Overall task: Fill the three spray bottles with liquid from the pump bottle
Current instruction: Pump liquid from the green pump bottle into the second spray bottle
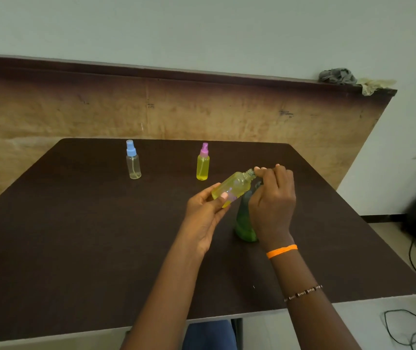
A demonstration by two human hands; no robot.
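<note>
Two hands work: left hand (205, 213) grips the tilted open bottle (233, 186); right hand (273, 195) pinches at its neck, so we steady it over the green pump bottle (244, 223).

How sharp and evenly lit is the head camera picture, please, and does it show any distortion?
Head view: dim and soft; the green pump bottle behind the right hand is blurred, the two standing spray bottles are clearer; wide-angle bending curves the table edges.

An uncapped spray bottle (232, 187) of yellow liquid tilts above the table, neck pointing far-right. Just right of it stands the green pump bottle (244, 223). Farther back stand a pink-capped yellow-filled bottle (203, 161) and, left, a blue-capped clear bottle (133, 159).
</note>
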